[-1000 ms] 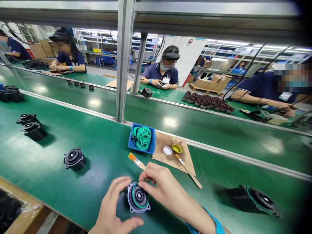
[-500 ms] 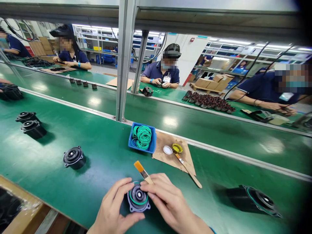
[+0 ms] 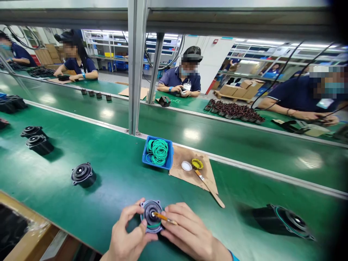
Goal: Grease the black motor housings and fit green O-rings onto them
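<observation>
My left hand (image 3: 127, 228) grips a round black motor housing (image 3: 148, 206) by its side, its thumb and fingers closed about the flange. A green rubber ring (image 3: 154, 226) shows along the near part of the housing's rim; how much of it is seated I cannot tell. In my right hand (image 3: 190, 228) is a small brush (image 3: 161, 216) with orange bristles. Its bristle end lies over the middle of the housing, close to the shaft. Part of the brush handle is hidden by my fingers, which also rest near the housing's right side.
Beyond my hands stand a blue bin (image 3: 170, 154) of green rings and a cardboard sheet (image 3: 179, 175) with a yellow pot (image 3: 197, 164), white lid and second brush (image 3: 209, 188). Housings stand left (image 3: 84, 175) and right (image 3: 282, 221). A metal post (image 3: 133, 72) rises behind; co-workers sit across.
The brush in my right hand has turned from pointing up and away to lying over the housing's centre. My left thumb has moved up onto the housing's near rim.
</observation>
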### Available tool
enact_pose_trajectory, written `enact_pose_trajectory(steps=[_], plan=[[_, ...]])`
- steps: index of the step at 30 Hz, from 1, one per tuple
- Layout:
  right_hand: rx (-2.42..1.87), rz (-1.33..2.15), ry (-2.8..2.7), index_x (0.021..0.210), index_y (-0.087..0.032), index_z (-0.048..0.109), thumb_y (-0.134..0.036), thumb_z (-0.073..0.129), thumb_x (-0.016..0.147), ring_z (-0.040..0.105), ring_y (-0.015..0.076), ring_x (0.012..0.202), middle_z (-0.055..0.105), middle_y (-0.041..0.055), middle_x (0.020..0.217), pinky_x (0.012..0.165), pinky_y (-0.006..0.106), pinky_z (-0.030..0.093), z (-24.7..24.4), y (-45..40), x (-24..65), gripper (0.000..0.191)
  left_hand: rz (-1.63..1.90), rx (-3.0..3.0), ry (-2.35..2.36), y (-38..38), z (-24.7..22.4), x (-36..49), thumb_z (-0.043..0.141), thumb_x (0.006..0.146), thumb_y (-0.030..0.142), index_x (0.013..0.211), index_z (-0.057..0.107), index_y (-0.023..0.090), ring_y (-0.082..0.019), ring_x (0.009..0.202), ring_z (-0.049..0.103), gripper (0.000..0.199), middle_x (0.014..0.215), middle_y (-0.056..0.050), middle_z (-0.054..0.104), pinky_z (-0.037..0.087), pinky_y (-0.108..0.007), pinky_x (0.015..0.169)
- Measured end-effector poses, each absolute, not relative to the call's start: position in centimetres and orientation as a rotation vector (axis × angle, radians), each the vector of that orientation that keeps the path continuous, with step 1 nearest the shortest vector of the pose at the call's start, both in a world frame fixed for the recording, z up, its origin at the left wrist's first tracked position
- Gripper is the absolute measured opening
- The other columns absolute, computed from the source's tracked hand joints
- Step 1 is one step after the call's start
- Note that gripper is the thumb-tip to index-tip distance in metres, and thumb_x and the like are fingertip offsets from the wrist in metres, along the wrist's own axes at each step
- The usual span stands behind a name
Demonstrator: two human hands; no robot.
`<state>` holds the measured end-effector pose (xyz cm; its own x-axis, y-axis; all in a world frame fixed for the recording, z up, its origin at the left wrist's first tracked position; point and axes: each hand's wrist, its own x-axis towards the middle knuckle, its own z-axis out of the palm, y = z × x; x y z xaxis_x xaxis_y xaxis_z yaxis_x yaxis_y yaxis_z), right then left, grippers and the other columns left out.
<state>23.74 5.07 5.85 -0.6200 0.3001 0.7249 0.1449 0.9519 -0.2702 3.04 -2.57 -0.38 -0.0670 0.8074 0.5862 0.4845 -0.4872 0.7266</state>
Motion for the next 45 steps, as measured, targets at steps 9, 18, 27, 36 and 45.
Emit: enact_pose_trajectory(steps=[9,18,27,36,45], plan=[[-0.173,0.104,-2.353,0.107,-0.009,0.068,-0.011,0.046,0.102,0.073,0.0212,0.094,0.079,0.0126,0.094,0.077,0.035,0.060,6.7,5.9,24.3,0.023,1.589,1.379,1.519,-3.1,-1.3,5.3,0.077,0.080,0.026,0.102,0.067,0.027,-0.033,0.106,0.073,0.025,0.118,-0.009,0.073,0.070,-0.039,0.073],[-0.174,0.324,-2.229,0.113,-0.014,0.067,-0.011,0.048,0.100,0.072,0.0198,0.091,0.078,0.0093,0.090,0.080,0.033,0.059,6.4,4.9,23.7,0.023,1.529,2.076,1.441,-2.2,1.0,3.2,0.069,0.086,0.014,0.099,0.071,0.030,-0.028,0.112,0.071,0.020,0.110,-0.005,0.064,0.064,-0.037,0.089],[-0.485,1.282,-1.820,0.146,-0.026,0.051,-0.043,0.042,0.098,0.069,0.0331,0.111,0.067,0.0172,0.129,0.085,0.046,0.062,11.4,5.3,27.8,0.051,1.445,1.911,1.619,-1.6,2.7,3.3,0.077,0.078,0.031,0.128,0.052,0.021,-0.028,0.104,0.071,0.057,0.116,-0.013,0.064,0.062,-0.042,0.086],[-0.618,1.419,-1.125,0.076,-0.026,0.067,-0.060,0.075,0.078,0.038,0.0107,0.044,0.031,-0.0078,0.046,0.041,0.020,0.034,10.3,5.8,25.1,0.035,1.339,1.883,1.602,-1.2,2.2,3.1,0.081,0.074,0.045,0.123,0.057,0.021,-0.028,0.099,0.074,0.059,0.111,-0.010,0.073,0.062,-0.039,0.083],[-0.834,1.734,-1.101,0.083,-0.019,0.058,-0.050,0.072,0.086,0.042,0.0093,0.038,0.055,-0.0046,0.042,0.043,0.020,0.033,8.8,4.9,24.6,0.034,1.295,1.841,1.651,-1.4,1.7,3.1,0.085,0.068,0.050,0.123,0.055,0.022,-0.027,0.092,0.075,0.068,0.108,-0.008,0.075,0.063,-0.037,0.081]])
